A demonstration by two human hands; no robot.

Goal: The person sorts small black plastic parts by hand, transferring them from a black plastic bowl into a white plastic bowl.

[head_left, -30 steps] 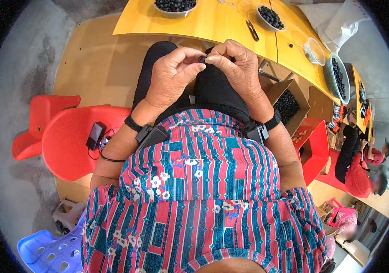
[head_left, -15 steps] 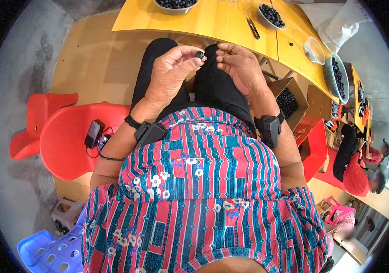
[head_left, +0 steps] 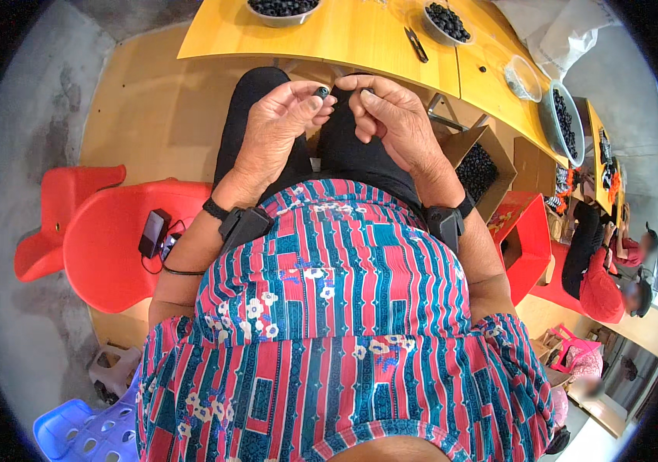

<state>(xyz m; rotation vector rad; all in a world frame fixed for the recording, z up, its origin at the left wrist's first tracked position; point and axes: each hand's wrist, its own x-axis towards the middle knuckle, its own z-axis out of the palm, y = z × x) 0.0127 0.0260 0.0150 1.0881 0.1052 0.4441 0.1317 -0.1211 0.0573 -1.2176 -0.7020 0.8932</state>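
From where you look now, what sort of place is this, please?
Probably a small handwork workshop: bowls of small black pieces stand on a yellow table, a cardboard box beside the person holds many more, and another person in red is farther to the right.

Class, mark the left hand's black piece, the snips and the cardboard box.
Black piece (head_left: 321, 92), head view: exposed end.
Snips (head_left: 416, 46), head view: midsection.
Cardboard box (head_left: 503, 163), head view: right side.
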